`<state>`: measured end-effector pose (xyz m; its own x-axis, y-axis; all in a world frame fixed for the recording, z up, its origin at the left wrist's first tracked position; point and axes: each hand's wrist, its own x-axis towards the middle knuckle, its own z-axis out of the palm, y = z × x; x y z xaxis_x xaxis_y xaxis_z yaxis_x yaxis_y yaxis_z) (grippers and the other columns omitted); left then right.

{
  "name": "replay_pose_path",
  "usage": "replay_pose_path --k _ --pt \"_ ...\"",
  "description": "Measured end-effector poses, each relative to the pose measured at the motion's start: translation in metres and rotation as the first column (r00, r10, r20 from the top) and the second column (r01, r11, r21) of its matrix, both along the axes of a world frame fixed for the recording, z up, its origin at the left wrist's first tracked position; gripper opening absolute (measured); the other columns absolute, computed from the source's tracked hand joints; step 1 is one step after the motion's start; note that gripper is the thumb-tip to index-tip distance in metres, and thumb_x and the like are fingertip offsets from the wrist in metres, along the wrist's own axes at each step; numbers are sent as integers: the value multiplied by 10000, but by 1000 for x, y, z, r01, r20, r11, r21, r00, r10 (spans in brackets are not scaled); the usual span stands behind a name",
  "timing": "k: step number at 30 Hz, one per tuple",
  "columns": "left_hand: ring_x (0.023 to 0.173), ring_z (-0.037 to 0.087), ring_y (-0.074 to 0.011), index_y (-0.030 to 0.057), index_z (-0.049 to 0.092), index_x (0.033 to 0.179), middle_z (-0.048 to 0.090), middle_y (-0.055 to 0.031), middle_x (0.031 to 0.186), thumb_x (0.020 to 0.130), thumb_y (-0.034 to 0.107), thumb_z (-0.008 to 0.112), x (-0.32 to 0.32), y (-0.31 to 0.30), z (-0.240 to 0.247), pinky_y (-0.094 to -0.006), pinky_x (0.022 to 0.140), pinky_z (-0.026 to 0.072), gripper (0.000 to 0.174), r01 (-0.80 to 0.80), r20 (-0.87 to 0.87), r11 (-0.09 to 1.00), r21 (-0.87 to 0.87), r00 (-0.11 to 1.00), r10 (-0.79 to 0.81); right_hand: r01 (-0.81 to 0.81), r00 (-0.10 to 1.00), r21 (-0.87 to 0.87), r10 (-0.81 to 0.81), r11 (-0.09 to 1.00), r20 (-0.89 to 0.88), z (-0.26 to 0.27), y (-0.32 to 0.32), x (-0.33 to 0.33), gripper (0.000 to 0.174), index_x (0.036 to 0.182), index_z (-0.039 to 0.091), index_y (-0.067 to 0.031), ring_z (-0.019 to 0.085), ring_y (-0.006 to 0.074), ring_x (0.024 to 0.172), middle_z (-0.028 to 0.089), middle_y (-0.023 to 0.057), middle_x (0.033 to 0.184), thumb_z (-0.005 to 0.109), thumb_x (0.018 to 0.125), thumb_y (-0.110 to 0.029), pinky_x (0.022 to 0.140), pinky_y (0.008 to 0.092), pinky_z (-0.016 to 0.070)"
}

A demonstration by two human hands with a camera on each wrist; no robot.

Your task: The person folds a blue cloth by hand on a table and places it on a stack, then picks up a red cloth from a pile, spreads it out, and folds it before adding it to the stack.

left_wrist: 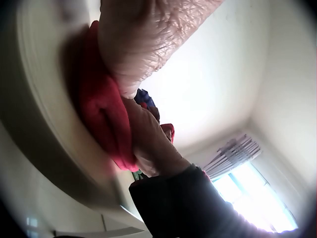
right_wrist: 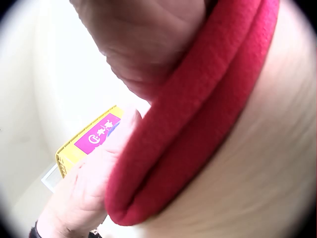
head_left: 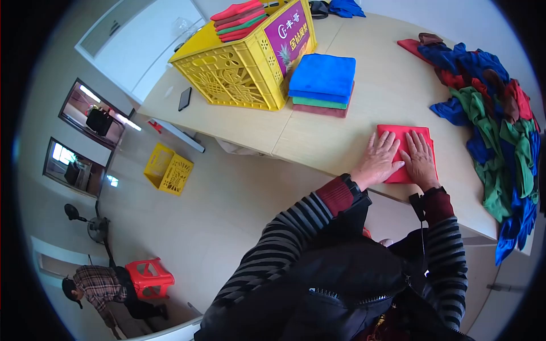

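A folded red cloth (head_left: 392, 131) lies near the table's front edge, its layered fold (left_wrist: 106, 109) showing in the left wrist view and again as a thick red fold (right_wrist: 183, 114) in the right wrist view. My left hand (head_left: 375, 160) rests flat on its left part, fingers straight. Beside it my right hand (head_left: 420, 162) presses on the right part, fingers extended, the thumbs close together. Both hands also show in the left wrist view, the left (left_wrist: 148, 39) nearer than the right (left_wrist: 151, 139).
Left of the hands is a stack of folded cloths, blue (head_left: 323, 75) on top. Behind stands a yellow crate (head_left: 227, 77) holding folded cloths (head_left: 242, 23). A phone (head_left: 185, 99) lies left. Loose cloths (head_left: 483, 113) are heaped right. A person (head_left: 102, 287) bends near a red stool (head_left: 151, 278).
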<state>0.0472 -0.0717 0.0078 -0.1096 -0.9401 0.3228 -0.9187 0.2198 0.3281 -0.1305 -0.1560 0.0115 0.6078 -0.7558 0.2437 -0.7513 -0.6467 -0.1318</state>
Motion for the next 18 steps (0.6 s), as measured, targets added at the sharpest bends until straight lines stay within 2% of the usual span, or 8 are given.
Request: replay_pose_path --k 3,7,10,15,18 --pt "1508 238 -352 4 387 1509 320 -213 1592 981 498 522 -2 -6 4 -565 1225 129 735 2 1 1000 -4 1000 -2 -16 1000 85 14 996 19 8 -1 -3 608 1531 383 -85 272 316 1501 338 143 1602 477 1023 -405 1218 472 218" --pt "1502 241 -364 8 383 1510 305 -216 1595 984 508 520 -5 -12 -1 -559 1225 134 739 -9 0 1000 -16 1000 9 37 998 27 -39 999 50 8 -4 -10 604 1529 387 -83 277 318 1498 341 147 1599 473 1024 -404 1214 471 225" --pt "1501 240 -368 11 390 1507 306 -219 1593 980 507 528 -5 -16 -3 -561 1224 132 737 -9 -22 1000 20 1000 9 49 999 -24 -50 998 -21 -6 -8 -11 599 1528 392 -91 281 316 1496 344 140 1599 473 1024 -404 1209 475 232" --pt "1502 239 -363 23 389 1511 315 -213 1591 979 517 520 1 -16 -3 -561 1221 141 738 -15 -3 1000 8 1000 16 33 999 13 -33 999 -27 -2 -7 -9 596 1549 357 -106 255 324 1506 335 143 1602 466 1030 -378 1226 457 206" --pt "1501 242 -363 28 384 1515 319 -209 1590 979 524 511 -4 -15 -4 -560 1220 149 742 -6 -4 1000 5 1000 6 46 999 -53 -47 998 -4 -8 -6 -11 593 1530 399 -116 289 310 1492 363 119 1593 479 1019 -406 1205 465 243"
